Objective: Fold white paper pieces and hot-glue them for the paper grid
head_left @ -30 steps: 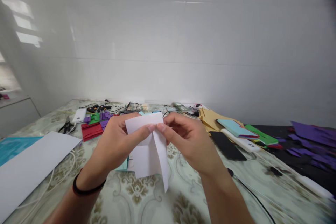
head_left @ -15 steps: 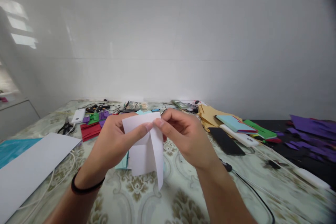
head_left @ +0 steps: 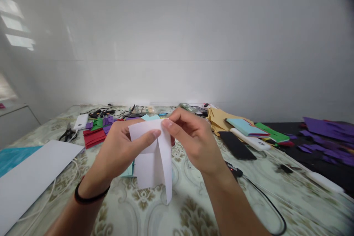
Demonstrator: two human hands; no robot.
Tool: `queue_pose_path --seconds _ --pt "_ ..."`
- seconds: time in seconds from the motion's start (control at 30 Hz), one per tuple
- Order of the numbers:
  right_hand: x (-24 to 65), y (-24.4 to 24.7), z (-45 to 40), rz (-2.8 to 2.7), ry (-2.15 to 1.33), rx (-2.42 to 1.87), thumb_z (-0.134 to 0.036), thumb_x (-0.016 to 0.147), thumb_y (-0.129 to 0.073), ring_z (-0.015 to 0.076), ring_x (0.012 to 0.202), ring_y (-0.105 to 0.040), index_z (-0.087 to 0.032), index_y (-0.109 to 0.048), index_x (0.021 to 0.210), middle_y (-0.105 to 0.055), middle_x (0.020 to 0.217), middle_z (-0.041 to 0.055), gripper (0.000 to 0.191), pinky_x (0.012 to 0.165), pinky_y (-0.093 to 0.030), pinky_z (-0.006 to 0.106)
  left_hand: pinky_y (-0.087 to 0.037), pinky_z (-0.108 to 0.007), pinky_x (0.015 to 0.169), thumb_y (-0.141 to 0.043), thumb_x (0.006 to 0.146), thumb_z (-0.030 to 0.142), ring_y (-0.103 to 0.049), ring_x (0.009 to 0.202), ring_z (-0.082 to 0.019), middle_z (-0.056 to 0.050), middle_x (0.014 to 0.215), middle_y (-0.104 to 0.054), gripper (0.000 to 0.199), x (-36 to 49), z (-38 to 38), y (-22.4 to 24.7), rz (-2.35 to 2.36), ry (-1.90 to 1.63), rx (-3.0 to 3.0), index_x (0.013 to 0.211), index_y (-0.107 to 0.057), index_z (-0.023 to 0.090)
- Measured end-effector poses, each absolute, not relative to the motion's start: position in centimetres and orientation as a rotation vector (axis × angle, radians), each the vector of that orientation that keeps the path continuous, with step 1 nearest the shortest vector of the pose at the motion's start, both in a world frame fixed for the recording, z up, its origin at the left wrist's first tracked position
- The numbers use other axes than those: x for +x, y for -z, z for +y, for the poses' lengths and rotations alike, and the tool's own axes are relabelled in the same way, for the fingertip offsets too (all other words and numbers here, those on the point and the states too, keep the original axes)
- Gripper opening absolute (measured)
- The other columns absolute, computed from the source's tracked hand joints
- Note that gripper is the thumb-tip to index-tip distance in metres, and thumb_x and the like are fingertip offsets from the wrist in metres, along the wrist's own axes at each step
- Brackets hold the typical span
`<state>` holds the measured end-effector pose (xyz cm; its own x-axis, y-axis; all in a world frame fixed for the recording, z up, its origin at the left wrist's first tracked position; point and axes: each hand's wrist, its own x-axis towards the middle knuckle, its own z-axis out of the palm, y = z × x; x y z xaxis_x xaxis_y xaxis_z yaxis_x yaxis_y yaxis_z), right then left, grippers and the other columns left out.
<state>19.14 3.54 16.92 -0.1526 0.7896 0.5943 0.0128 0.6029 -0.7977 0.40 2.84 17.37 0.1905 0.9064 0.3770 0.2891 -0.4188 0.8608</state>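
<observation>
A creased white paper (head_left: 149,164) hangs in front of me, its right part folded into a narrow flap. My left hand (head_left: 128,145) pinches its upper left part, thumb on the near side and fingers hidden behind. At the top right edge, beside the flap's fold, the thumb and fingers of my right hand (head_left: 190,138) are closed on the same paper. Light blue paper (head_left: 128,170) shows behind and below the white paper, lying on the patterned tablecloth (head_left: 177,214).
To the left are a large white sheet (head_left: 35,173), black scissors (head_left: 68,132) and red paper (head_left: 94,138). On the right lie a black phone (head_left: 237,145), a white power strip (head_left: 250,139), tan paper (head_left: 221,118), purple strips (head_left: 329,132) and a black cable (head_left: 265,197).
My right hand has shifted slightly up, its thumb now nearer the paper's top edge and a little apart from my left thumb. The view has shifted slightly.
</observation>
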Motion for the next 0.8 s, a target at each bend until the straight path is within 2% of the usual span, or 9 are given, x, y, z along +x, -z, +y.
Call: queue_pose_path --seconds 0.1,0.17,0.3,0.5,0.8 --pt "19.1 -16.9 3.7 -1.564 -0.780 -0.697 -0.051 0.094 -0.069 0.0119 0.056 -0.049 -0.022 -0.057 0.071 -0.051 0.061 -0.0030 0.038 0.049 -0.038 0.026 -0.042 -0.020 0.048 -0.078 0.083 0.046 -0.058 0.057 -0.014 -0.002 0.067 -0.071 0.031 0.5 3.0 -17.4 1.134 -1.194 1.816 0.078 -0.080 0.016" --pt "19.3 -16.9 3.9 -1.568 -0.811 -0.682 -0.050 0.093 -0.070 0.0117 0.057 -0.050 -0.022 -0.058 0.072 -0.052 0.062 -0.0030 0.037 0.052 -0.042 0.026 -0.043 -0.020 0.048 -0.080 0.082 0.045 -0.061 0.058 -0.014 -0.003 0.068 -0.073 0.030 0.6 3.1 -17.4 1.134 -1.210 1.792 0.075 -0.080 0.015" --pt "20.0 -17.1 4.4 -1.711 -0.952 -0.675 -0.049 0.091 -0.073 0.0131 0.066 -0.057 -0.020 -0.069 0.080 -0.062 0.070 -0.0005 0.031 0.061 -0.050 0.027 -0.045 -0.020 0.050 -0.082 0.080 0.044 -0.062 0.058 -0.014 -0.003 0.068 -0.074 0.030 0.5 3.2 -17.4 1.157 -1.370 1.672 0.071 -0.079 0.015" --pt "20.5 -16.9 4.9 -1.733 -1.059 -0.792 -0.046 0.082 -0.084 0.0125 0.063 -0.057 -0.019 -0.071 0.072 -0.063 0.067 -0.0004 0.032 0.058 -0.047 0.026 -0.045 -0.021 0.049 -0.087 0.075 0.046 -0.061 0.057 -0.014 -0.002 0.065 -0.070 0.035 0.3 3.4 -17.4 1.181 -1.464 1.569 0.068 -0.075 0.014" --pt "20.2 -16.6 4.9 -1.770 -1.087 -0.778 -0.040 0.085 -0.081 0.0123 0.065 -0.057 -0.018 -0.074 0.074 -0.065 0.070 -0.0001 0.025 0.061 -0.048 0.026 -0.046 -0.022 0.050 -0.088 0.076 0.044 -0.063 0.059 -0.015 -0.002 0.068 -0.073 0.032 0.3 3.7 -17.0 1.139 -1.525 1.521 0.073 -0.078 0.014"
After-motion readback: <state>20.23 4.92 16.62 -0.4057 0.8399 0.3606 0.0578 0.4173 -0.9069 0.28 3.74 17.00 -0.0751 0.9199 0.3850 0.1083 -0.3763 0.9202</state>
